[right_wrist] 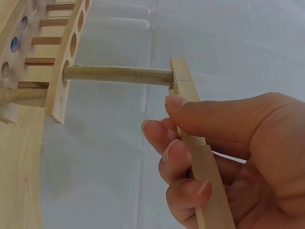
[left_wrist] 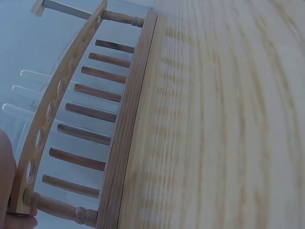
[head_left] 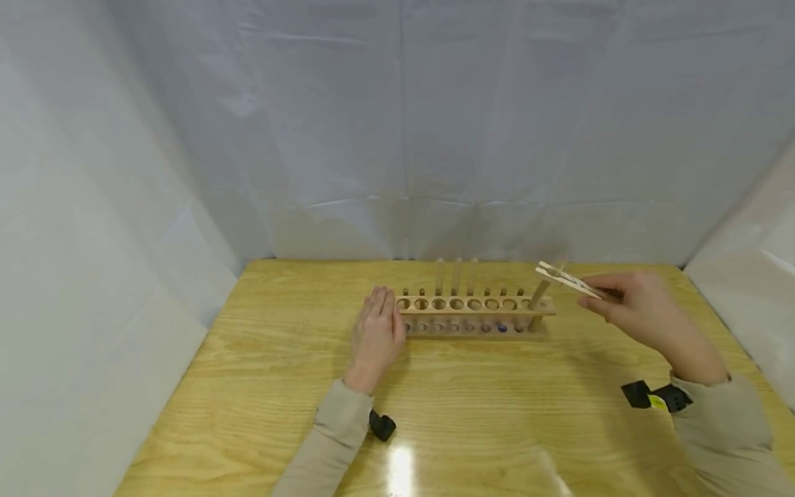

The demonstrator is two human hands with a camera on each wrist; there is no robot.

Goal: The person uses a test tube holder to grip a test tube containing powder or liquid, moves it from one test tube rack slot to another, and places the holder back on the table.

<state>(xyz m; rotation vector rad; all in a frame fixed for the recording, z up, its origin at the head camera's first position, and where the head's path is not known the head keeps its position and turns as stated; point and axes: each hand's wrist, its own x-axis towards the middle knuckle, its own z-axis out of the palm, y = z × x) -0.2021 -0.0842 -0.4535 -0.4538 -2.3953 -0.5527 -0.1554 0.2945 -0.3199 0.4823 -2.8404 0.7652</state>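
Note:
A wooden test tube rack [head_left: 435, 313] stands across the table. My left hand [head_left: 377, 331] holds its left end, and in the left wrist view a fingertip [left_wrist: 21, 221] curls under the end of the top plank. My right hand [head_left: 640, 310] grips a wooden test tube clamp [right_wrist: 190, 90] between thumb and fingers. The clamp's jaws close round a test tube [right_wrist: 119, 75] that looks brownish below them and clear above. This tube leans to the right in the head view, its lower end at the rack's rightmost hole.
Three clear test tubes [head_left: 457, 276] stand upside down on the rack's back pegs. A blue spot [head_left: 502, 328] shows in a lower-shelf hollow. The wooden table [head_left: 298, 386] is bordered by a grey-white sheet [head_left: 348, 138] behind and at both sides.

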